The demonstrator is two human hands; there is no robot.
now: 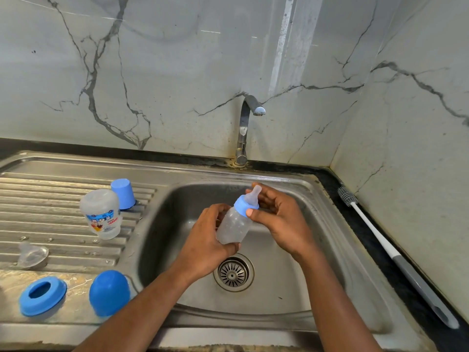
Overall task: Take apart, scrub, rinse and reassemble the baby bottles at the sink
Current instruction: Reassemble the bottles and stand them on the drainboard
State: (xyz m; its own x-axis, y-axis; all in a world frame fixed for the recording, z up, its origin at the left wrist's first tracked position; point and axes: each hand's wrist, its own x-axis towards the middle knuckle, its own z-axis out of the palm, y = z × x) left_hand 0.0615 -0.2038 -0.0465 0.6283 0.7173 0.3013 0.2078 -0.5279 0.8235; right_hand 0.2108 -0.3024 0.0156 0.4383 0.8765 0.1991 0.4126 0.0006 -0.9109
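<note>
The small clear plastic baby bottle (234, 224) was held tilted over the stainless steel sink basin (291, 283), above the round drain strainer (233, 272), with its blue screw collar (245, 203) and clear silicone teat (254, 193) on and pointing up and away. The left hand (205, 240) had its grip curled round the lower body of the bottle. The right hand (281, 219) had its grip pinching the collar, thumb on the near side and fingers curled behind the collar and teat.

On the ribbed steel draining board (50, 199) to the left stood a wider clear bottle with printed pictures (101, 214), its print upside down. A light blue cup-shaped cap (123, 194) stood just behind it, closed end up. Nearer the front lay a loose clear teat (31, 255). On the front edge of the sink unit sat a wide blue ring collar (43, 295) and beside it a blue domed cap (109, 295).

A curved chrome tap (245, 123) rose behind the basin against the grey-veined marble wall (177, 72). On the black worktop (337, 185) to the right lay a long bottle brush with a white and grey handle (396, 255), bristles towards the wall.
</note>
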